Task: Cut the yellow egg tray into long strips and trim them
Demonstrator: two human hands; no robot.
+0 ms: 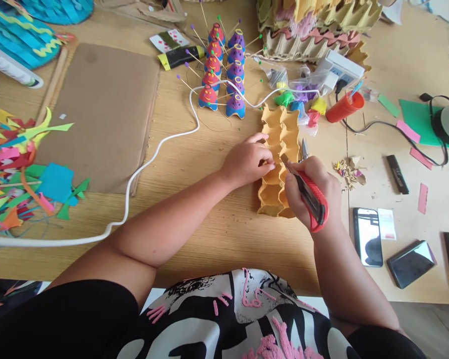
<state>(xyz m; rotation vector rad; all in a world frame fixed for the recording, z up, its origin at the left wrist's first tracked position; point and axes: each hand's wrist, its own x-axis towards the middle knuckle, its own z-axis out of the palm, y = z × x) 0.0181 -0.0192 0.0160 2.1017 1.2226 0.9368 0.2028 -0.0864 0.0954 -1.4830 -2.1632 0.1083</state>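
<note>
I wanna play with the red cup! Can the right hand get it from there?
Probably not while the right hand holds the red cutter, though nothing seems to stand between that hand and the red cup.

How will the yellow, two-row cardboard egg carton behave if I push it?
The yellow egg carton looks thin-walled and hollow, so it's probably light and easily nudged. Its ridged shape should keep it fairly stiff, though the thin edges might tear. Lying broad on the wood-grained table, it seems likelier to slide than roll.
</note>
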